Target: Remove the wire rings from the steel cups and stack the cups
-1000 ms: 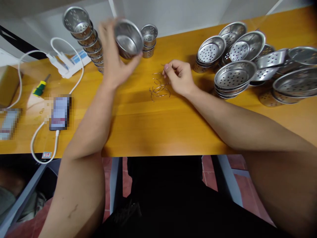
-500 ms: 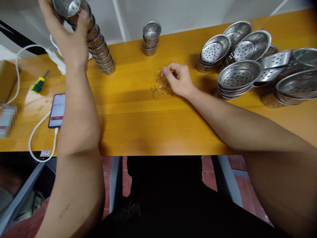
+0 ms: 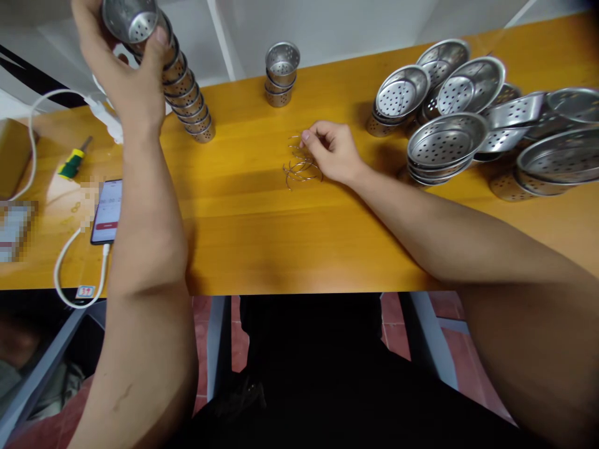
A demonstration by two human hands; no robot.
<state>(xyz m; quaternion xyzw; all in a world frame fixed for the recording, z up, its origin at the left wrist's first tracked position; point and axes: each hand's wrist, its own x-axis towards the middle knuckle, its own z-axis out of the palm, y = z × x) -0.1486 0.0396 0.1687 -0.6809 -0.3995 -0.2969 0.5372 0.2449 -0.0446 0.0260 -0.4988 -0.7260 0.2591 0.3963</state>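
My left hand [image 3: 135,81] is wrapped round a perforated metal cup [image 3: 131,22] at the top of a tall leaning stack of cups [image 3: 189,100], upper left. Some of its fingers are hidden behind the cup. Near the middle of the table, my right hand [image 3: 334,149] pinches a thin wire ring [image 3: 294,137] between thumb and fingertips. Several more curved wire rings [image 3: 302,169] lie in a loose tangle just beside and below those fingers. Beyond the right hand, a short stack of perforated cups [image 3: 281,72] stands near the wall.
Wide-rimmed perforated strainers [image 3: 447,140] are piled along the right side. On the left lie a phone [image 3: 105,212] with a white cable, a yellow-green screwdriver [image 3: 72,163], a white plug [image 3: 107,118] and a brown box [image 3: 14,153]. The wooden table's front edge [image 3: 290,287] runs before my lap.
The view has shifted slightly. The cup in my left hand has settled a little lower at the stack's top; my right hand stays pinched at the wire rings.
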